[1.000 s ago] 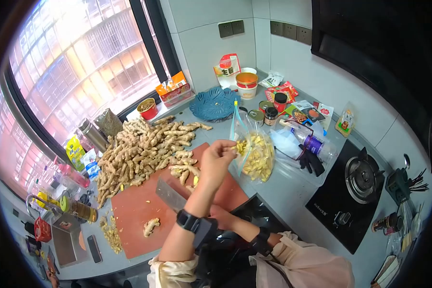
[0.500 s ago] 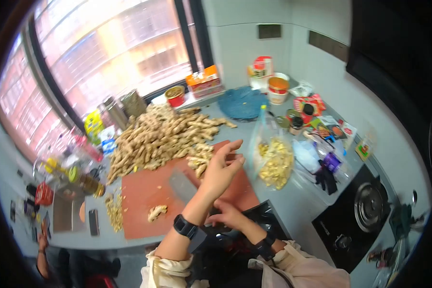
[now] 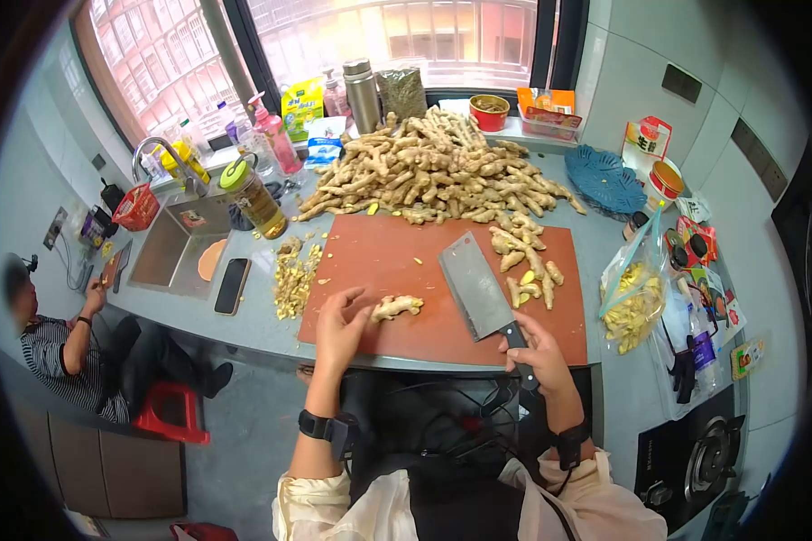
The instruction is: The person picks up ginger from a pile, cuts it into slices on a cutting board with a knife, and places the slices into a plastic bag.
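Note:
My left hand [image 3: 339,326] is beside a single piece of ginger [image 3: 397,307] on the red-brown cutting board [image 3: 379,257], its curled fingers and thumb apart at the piece's left end. A cleaver [image 3: 476,287] is in my right hand [image 3: 539,353], which is closed around the black handle. The broad blade slants up and left over the board's right half. Several ginger pieces [image 3: 520,243] lie on the board to the right of the blade. Behind the board rises a large heap of ginger [image 3: 433,171].
Ginger scraps [image 3: 294,275] and a phone [image 3: 232,287] lie left of the board, before the sink [image 3: 173,248]. A plastic bag of cut ginger [image 3: 630,307] stands right, near the stove [image 3: 695,460]. At far left a person [image 3: 77,347] sits on a red stool [image 3: 173,413].
My view has swung left and levelled. My left hand, earlier stretched across above my right, is now down at the ginger piece. The cleaver shows plainly in my right hand.

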{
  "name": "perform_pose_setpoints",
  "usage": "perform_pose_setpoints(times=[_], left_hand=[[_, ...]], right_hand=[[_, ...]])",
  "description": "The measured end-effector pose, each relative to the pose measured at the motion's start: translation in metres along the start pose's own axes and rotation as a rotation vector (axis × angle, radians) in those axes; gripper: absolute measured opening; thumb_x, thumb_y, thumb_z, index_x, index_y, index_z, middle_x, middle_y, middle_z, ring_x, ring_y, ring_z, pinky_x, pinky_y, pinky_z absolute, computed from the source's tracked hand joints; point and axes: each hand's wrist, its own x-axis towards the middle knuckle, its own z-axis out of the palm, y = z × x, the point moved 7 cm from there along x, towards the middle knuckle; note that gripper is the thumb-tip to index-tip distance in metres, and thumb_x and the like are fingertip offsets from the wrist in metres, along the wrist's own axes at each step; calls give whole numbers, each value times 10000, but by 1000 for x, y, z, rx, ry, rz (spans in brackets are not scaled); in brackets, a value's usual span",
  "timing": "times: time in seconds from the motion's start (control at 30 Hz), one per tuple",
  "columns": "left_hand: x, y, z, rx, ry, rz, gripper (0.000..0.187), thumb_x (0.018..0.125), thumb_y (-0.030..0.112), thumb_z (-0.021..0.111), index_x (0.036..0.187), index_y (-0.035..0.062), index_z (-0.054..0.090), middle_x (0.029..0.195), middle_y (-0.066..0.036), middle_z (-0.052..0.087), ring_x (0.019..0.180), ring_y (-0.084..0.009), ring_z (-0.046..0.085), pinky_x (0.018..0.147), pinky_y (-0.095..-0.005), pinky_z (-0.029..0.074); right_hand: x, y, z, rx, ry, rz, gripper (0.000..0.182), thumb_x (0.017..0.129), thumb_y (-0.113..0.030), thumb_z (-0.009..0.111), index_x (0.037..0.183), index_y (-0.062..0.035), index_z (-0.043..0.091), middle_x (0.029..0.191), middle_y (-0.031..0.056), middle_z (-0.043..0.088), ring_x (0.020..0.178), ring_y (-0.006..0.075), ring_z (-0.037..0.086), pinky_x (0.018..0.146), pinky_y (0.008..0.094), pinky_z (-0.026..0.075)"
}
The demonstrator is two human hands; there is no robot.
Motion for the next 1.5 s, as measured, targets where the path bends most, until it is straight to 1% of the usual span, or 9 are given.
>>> perform_pose_setpoints(times=[0.4,0.47,0.7,1.0,1.13,1.27,1.4,1.43,1.5], left_hand=[[36,29,30,219,-49,184,321,871,196,727,1174,92,727,1132,-116,721,1114,-333,628,955,-439,487],[60,30,51,334,-171,229,278,871,191,708,1133,106,743,1098,-98,731,1084,-329,642,927,-455,488],[102,39,110,616,-254,369,152,882,147,641,963,129,768,1036,-76,728,1046,-303,658,862,-459,491],[112,28,132,701,-368,346,144,865,93,603,877,82,746,1012,-131,727,1051,-325,661,875,-470,516],[112,28,131,770,-310,380,144,850,137,643,892,38,739,1010,-190,731,989,-390,683,869,-509,541],[106,72,144,507,-321,389,119,819,125,719,895,33,720,899,-193,704,896,-384,684,779,-487,544],[67,198,181,42,-415,456,114,813,89,728,877,11,675,843,-173,674,800,-341,668,708,-424,522],[51,230,193,-32,-464,569,113,873,56,720,937,-5,650,854,-108,639,753,-213,635,681,-341,503],[27,277,221,11,-489,667,124,882,78,721,927,-8,645,840,-133,632,745,-251,638,679,-358,506]], right_hand=[[25,-3,23,-105,55,5,667,842,44,625,1485,50,447,986,114,646,712,154,650,664,283,558],[22,4,21,-113,78,-10,661,846,43,626,1482,50,445,987,115,646,717,156,652,670,284,558],[20,10,18,-119,79,-43,635,877,42,616,1482,53,424,1009,118,640,760,159,660,698,287,561],[23,12,15,-83,26,-14,677,872,41,610,1516,27,401,1011,123,638,772,177,663,713,297,557],[22,26,10,-92,-22,-35,725,914,25,626,1572,-4,321,1074,140,644,810,176,672,733,306,561],[25,32,11,-57,-42,-36,709,927,32,628,1565,8,321,1107,123,625,863,169,659,748,311,564],[29,33,15,-74,-21,-103,683,882,-4,664,1512,18,400,1030,94,637,821,143,646,700,303,553],[31,34,15,-72,-14,-111,683,882,-4,664,1512,18,400,1030,94,637,821,143,646,700,303,553],[36,40,13,-205,-14,-188,682,847,-13,679,1480,13,427,1044,96,633,872,164,650,709,311,555]])
